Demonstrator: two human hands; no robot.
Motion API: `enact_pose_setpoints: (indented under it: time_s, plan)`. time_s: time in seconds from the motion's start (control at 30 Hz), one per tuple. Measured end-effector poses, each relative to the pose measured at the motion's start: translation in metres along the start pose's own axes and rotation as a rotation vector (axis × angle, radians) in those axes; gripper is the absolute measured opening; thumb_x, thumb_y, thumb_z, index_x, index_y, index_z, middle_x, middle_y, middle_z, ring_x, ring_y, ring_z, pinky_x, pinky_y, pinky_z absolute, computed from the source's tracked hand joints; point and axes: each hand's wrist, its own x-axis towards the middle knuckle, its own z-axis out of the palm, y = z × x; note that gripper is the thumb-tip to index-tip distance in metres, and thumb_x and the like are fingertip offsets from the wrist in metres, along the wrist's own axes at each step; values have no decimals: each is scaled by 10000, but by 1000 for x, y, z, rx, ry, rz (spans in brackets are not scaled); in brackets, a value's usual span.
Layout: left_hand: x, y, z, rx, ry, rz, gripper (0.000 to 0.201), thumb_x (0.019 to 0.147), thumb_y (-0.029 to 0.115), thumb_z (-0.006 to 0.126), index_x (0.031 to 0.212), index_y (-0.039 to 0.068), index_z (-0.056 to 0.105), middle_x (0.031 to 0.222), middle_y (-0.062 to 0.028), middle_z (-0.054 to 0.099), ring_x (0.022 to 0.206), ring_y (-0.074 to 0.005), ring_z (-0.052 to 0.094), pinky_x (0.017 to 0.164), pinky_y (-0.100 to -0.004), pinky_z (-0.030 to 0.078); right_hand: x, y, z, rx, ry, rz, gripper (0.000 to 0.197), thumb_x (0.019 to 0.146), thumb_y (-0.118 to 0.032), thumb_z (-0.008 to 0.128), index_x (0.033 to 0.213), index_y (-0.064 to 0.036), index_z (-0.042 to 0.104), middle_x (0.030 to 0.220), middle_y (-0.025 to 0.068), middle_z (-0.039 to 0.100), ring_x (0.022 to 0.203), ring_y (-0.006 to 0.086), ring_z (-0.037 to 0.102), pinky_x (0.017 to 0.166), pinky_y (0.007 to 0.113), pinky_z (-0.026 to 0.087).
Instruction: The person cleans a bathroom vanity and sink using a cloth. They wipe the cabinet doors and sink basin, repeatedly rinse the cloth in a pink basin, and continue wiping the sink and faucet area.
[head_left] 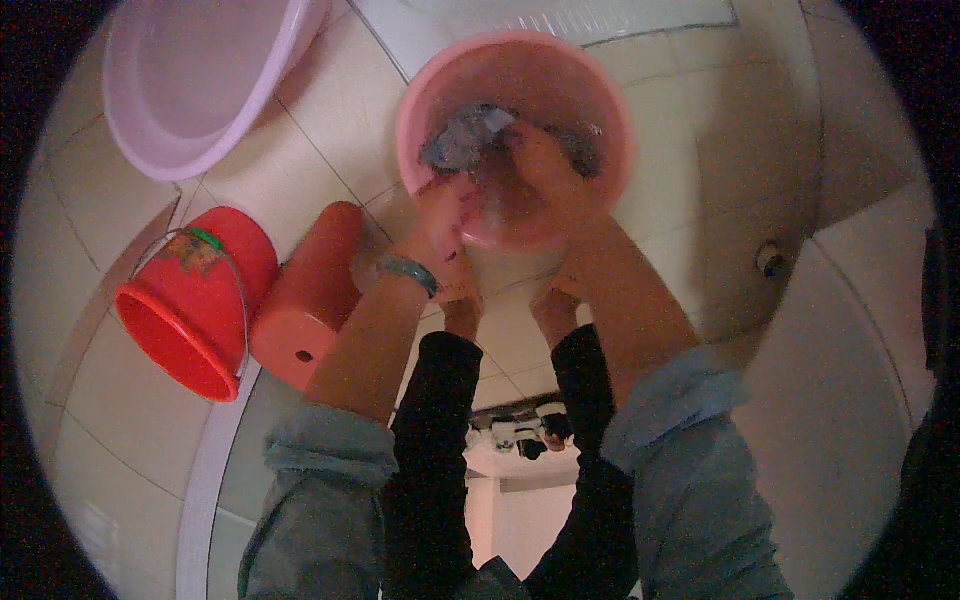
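A pink basin (615, 110) stands on the tiled floor in front of me. In it lies a bunched, wet-looking grey-blue cloth (462, 138). My right hand (540, 165) reaches in over the near rim, its fingers closed on the cloth's right part. At the basin's near left, my left hand (445, 212) is closed against the lower left edge of the cloth; its fingertips are partly blurred. A greenish bracelet (408, 272) circles my left wrist. Both sleeves are rolled up to the forearms.
A lilac basin (180, 165) stands at the far left. Below it a red bucket (215, 290) with a wire handle tilts onto its side, beside an orange-red plastic piece (320, 290) with a round hole. A small round fitting (769, 259) sits at right.
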Motion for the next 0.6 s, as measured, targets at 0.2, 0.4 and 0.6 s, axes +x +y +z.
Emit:
enact_pose_setpoints:
  time_s: [0.2,0.4,0.6]
  plan:
    - [-27,29,24,-367,-226,-7,423,960,355,447,1267,68,495,1229,-101,556,1130,-264,518,989,-385,420,-96,-99,-41,415,-356,-52,123,893,-107,443,922,-15,518,772,142,569,720,269,557,727,387,464]
    - [-41,8,37,7,-317,326,466,934,359,499,1282,49,497,1249,-99,548,1107,-232,541,912,-329,470,-116,-120,-40,22,-69,-278,166,903,-171,474,935,-25,546,794,130,590,722,260,576,674,392,462]
    - [-14,39,42,412,10,436,483,943,354,465,1295,23,476,1248,-98,528,1135,-201,492,938,-319,414,-49,-55,-74,245,321,427,354,930,-225,425,1177,8,525,1122,186,588,1018,316,565,895,430,429]
